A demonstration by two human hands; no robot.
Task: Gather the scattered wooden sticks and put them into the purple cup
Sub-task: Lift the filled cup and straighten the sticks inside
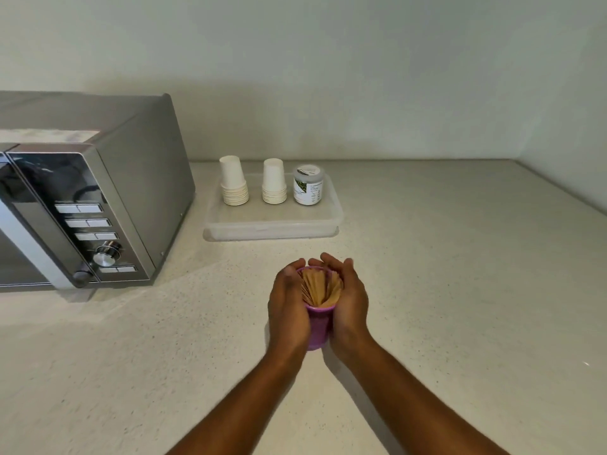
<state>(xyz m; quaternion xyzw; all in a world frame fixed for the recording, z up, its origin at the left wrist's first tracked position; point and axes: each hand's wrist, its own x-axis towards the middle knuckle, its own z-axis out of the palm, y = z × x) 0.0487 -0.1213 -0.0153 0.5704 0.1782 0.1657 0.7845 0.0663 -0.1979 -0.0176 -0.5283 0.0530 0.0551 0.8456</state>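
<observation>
A purple cup (318, 326) stands upright on the pale speckled counter (460, 290), in the middle of the view. Several wooden sticks (318, 286) stand bundled inside it, their tops fanned out above the rim. My left hand (286, 307) wraps the cup's left side, fingers curled round the rim. On the other side my right hand (348, 297) cups the right side, its fingers curved over the stick tops at the far rim. No loose sticks show on the counter.
A silver microwave (82, 205) fills the left. Behind the cup a clear plastic tray (272, 229) carries two stacks of white paper cups (234, 185) and a small lidded jar (308, 185). White walls close the back and right.
</observation>
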